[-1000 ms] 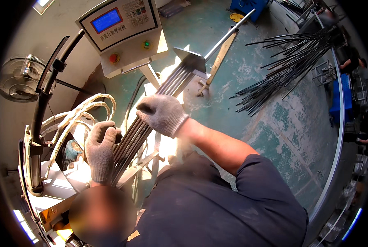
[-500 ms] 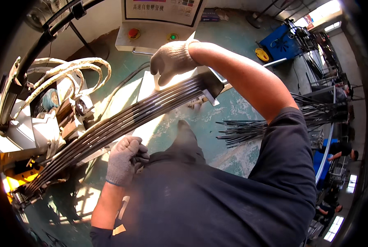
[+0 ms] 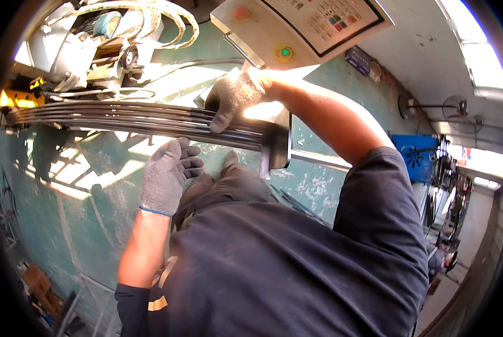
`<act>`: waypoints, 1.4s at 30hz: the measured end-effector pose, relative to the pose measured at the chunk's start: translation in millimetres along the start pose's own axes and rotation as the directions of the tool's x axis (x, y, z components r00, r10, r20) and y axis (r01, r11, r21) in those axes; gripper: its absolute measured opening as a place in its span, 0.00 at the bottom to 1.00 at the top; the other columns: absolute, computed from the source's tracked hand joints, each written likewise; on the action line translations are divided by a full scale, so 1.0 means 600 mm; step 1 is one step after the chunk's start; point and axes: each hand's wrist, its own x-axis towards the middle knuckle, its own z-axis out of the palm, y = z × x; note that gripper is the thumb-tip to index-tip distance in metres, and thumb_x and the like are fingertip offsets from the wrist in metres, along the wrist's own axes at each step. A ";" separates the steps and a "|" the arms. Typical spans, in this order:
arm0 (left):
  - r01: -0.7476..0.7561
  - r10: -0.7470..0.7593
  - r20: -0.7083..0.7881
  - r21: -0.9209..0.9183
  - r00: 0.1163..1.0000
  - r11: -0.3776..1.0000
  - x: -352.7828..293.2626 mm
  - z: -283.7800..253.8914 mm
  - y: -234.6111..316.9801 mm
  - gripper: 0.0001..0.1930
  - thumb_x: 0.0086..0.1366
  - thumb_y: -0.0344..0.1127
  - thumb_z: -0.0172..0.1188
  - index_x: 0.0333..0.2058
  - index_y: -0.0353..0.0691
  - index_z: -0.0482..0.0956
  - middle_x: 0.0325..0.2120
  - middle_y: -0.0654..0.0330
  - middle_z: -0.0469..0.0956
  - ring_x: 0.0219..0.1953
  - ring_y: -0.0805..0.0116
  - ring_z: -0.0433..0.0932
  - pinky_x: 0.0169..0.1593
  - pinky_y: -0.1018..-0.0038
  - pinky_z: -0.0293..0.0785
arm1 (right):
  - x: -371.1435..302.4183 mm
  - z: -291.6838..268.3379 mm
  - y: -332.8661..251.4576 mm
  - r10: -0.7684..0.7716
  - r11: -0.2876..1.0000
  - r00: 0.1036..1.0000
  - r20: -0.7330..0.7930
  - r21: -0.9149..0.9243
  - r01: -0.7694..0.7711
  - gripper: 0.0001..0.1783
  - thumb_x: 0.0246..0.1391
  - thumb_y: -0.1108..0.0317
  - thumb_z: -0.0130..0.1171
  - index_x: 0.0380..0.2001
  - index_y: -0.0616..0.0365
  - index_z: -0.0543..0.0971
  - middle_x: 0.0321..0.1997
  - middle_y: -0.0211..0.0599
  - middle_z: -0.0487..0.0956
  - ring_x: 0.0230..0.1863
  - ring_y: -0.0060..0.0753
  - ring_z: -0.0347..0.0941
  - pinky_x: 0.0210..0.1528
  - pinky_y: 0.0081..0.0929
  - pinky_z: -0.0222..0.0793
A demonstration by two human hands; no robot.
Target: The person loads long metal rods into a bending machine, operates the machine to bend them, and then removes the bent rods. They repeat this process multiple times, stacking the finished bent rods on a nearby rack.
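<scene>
Several long dark metal rods (image 3: 150,115) lie side by side across the view, nearly level. Their right ends rest in a dark end holder (image 3: 285,140) with a light plate hanging under it. My right hand (image 3: 237,98), in a grey knitted glove, reaches over the rods near that end. Its thumb and fingers curl around the upper rods; how many they grip is hidden. Just below the bundle is my left hand (image 3: 167,171), gloved too, palm turned toward the rods. Its fingers are apart and loosely bent, with nothing in them.
Ahead stands a control panel (image 3: 302,28) with a green button and a red one. Pale wrapped hoses (image 3: 173,11) loop over machinery at the far left. A yellow machine part (image 3: 24,99) sits by the rods' left ends. Right, a blue machine (image 3: 414,157) and a fan (image 3: 455,106).
My view has turned, so the rods now look level instead of slanting. My right hand has come down onto the rods. The left hand's fingers have spread from a loose curl.
</scene>
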 end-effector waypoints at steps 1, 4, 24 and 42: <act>-0.020 0.020 -0.010 -0.006 1.000 1.000 0.000 0.011 -0.011 0.27 0.80 0.53 0.55 0.56 0.29 0.74 0.42 0.49 0.81 0.40 0.58 0.83 0.46 0.61 0.81 | -0.013 0.004 -0.004 0.012 0.992 0.999 -0.039 -0.125 -0.017 0.34 0.50 0.46 0.78 0.51 0.63 0.86 0.39 0.42 0.88 0.42 0.35 0.82 0.47 0.37 0.76; -0.086 0.084 -0.096 -0.014 0.992 0.996 0.014 0.057 -0.022 0.24 0.80 0.53 0.55 0.50 0.32 0.76 0.37 0.52 0.82 0.37 0.58 0.83 0.44 0.61 0.82 | -0.003 -0.013 0.002 0.056 0.998 0.989 0.135 -0.046 -0.050 0.34 0.50 0.45 0.78 0.51 0.63 0.86 0.39 0.43 0.88 0.41 0.35 0.83 0.48 0.36 0.76; -0.089 0.135 -0.411 0.129 0.902 0.988 0.020 0.168 -0.065 0.14 0.76 0.45 0.63 0.39 0.40 0.83 0.23 0.63 0.78 0.20 0.72 0.78 0.26 0.75 0.74 | 0.005 -0.015 0.025 -0.081 0.979 0.975 0.208 -0.168 0.117 0.38 0.55 0.31 0.71 0.33 0.63 0.87 0.26 0.32 0.80 0.31 0.29 0.74 0.38 0.34 0.72; -0.014 0.050 -0.397 0.095 0.917 0.995 0.016 0.171 -0.073 0.12 0.75 0.42 0.64 0.38 0.38 0.84 0.23 0.64 0.80 0.19 0.75 0.77 0.24 0.75 0.73 | 0.021 -0.017 0.080 -0.274 0.911 0.926 0.258 -0.238 0.336 0.21 0.67 0.53 0.67 0.46 0.63 0.87 0.36 0.43 0.87 0.38 0.28 0.83 0.42 0.31 0.78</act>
